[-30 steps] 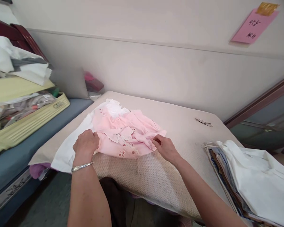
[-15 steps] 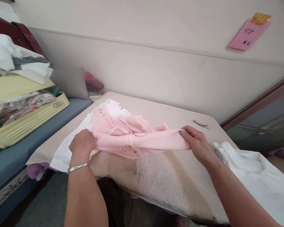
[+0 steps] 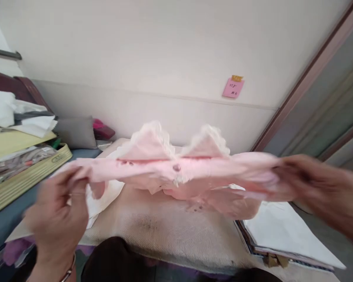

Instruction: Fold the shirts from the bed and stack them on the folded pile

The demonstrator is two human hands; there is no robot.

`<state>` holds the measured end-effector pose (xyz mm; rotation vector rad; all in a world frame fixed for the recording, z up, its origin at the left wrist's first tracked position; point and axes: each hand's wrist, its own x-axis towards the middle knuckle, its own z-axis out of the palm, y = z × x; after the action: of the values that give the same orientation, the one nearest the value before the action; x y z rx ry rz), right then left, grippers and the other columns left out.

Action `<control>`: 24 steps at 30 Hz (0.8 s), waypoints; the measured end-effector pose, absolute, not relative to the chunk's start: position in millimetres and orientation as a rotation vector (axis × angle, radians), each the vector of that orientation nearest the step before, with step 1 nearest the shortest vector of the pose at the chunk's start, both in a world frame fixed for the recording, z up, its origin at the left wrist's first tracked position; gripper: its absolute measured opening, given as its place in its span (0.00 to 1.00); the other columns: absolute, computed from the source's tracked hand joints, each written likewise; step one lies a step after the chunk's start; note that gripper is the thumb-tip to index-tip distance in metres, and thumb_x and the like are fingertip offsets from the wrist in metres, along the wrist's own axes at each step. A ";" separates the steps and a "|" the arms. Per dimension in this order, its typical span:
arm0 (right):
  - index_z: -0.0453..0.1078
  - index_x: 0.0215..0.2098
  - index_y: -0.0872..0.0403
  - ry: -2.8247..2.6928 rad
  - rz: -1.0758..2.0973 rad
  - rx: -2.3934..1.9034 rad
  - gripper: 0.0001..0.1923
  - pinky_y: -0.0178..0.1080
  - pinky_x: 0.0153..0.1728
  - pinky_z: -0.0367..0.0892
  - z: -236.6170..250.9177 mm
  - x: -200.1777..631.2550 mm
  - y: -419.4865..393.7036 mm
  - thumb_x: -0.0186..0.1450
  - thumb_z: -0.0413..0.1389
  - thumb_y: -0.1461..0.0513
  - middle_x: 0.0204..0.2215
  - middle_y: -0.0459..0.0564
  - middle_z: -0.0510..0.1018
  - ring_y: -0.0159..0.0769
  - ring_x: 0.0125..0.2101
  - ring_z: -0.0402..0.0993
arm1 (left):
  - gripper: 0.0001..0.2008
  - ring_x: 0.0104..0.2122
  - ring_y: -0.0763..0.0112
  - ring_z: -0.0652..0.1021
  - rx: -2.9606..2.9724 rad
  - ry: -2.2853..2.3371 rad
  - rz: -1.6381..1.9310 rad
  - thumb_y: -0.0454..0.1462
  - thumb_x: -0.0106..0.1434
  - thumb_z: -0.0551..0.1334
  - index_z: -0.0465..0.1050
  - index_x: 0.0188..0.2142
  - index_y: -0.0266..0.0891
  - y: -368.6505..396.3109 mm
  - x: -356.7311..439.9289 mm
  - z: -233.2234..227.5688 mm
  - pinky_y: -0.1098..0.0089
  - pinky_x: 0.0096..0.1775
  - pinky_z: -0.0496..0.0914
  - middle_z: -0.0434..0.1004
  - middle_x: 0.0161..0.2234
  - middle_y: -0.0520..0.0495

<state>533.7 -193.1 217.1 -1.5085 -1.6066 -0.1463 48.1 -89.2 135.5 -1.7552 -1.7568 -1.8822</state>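
A pink garment with cut-out embroidery is stretched sideways in the air before me, above the padded table. Two pointed collar flaps edged in white lace stand up along its top. At its left end, the fingers of my left hand pinch the fabric. The opposite end is gripped by my right hand, which is smeared by motion. Loose pink folds hang below the taut strip. White cloth lies on the table behind the garment's left part.
A stack of folded fabric with white on top sits at the table's right. On the left, a yellow basket of bagged items stands near a grey cushion. A pink note is taped to the wall.
Both hands have lifted the pink garment and moved farther apart, pulling it wide. Its lace-edged collar flaps now stand upright. The camera view has tilted up and turned right.
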 end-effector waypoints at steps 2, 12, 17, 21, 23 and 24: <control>0.75 0.32 0.47 -1.718 -0.059 -1.658 0.13 0.36 0.22 0.59 196.4 542.1 -189.1 0.66 0.56 0.49 0.23 0.46 0.74 0.33 0.22 0.65 | 0.17 0.46 0.55 0.81 -2.011 -1.606 -1.628 0.46 0.64 0.59 0.76 0.52 0.54 -72.2 54.2 116.6 0.59 0.45 0.74 0.82 0.49 0.53; 0.73 0.25 0.53 -1.313 0.448 -1.924 0.03 0.37 0.29 0.74 178.7 585.6 -148.4 0.55 0.59 0.62 0.24 0.48 0.77 0.37 0.29 0.75 | 0.13 0.27 0.67 0.78 -2.388 -1.462 -1.177 0.44 0.72 0.52 0.74 0.42 0.44 -8.6 79.1 110.2 0.70 0.32 0.64 0.79 0.28 0.51; 0.72 0.21 0.55 -1.122 0.105 -2.006 0.05 0.42 0.39 0.72 235.1 610.2 -47.0 0.50 0.59 0.69 0.21 0.50 0.76 0.44 0.35 0.77 | 0.14 0.32 0.65 0.78 -2.387 -1.314 -0.933 0.38 0.73 0.51 0.70 0.33 0.41 96.1 150.3 183.8 0.68 0.37 0.64 0.78 0.29 0.47; 0.77 0.34 0.57 -1.099 -0.307 -1.941 0.10 0.43 0.45 0.66 309.0 627.9 6.4 0.57 0.55 0.69 0.33 0.54 0.81 0.45 0.43 0.75 | 0.13 0.37 0.66 0.79 -2.280 -1.265 -0.942 0.39 0.74 0.52 0.70 0.36 0.38 161.4 192.8 267.9 0.66 0.45 0.65 0.77 0.30 0.49; 0.77 0.41 0.60 -1.139 -0.537 -1.877 0.14 0.42 0.44 0.64 340.4 632.1 10.6 0.63 0.51 0.68 0.38 0.58 0.81 0.42 0.42 0.73 | 0.12 0.39 0.63 0.79 -2.205 -1.263 -1.016 0.37 0.74 0.52 0.70 0.35 0.38 172.4 199.4 304.7 0.63 0.47 0.65 0.76 0.31 0.48; 0.76 0.43 0.62 -1.162 -0.614 -1.850 0.15 0.41 0.44 0.63 351.4 632.9 7.7 0.65 0.49 0.67 0.39 0.59 0.80 0.40 0.41 0.72 | 0.12 0.39 0.62 0.79 -2.170 -1.256 -1.057 0.37 0.74 0.51 0.70 0.35 0.38 172.6 199.4 318.2 0.63 0.47 0.66 0.76 0.31 0.47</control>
<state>632.9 7.7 351.4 -1.8497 -1.1622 -0.6139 199.4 172.6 318.2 -2.1696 -1.2560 -1.0570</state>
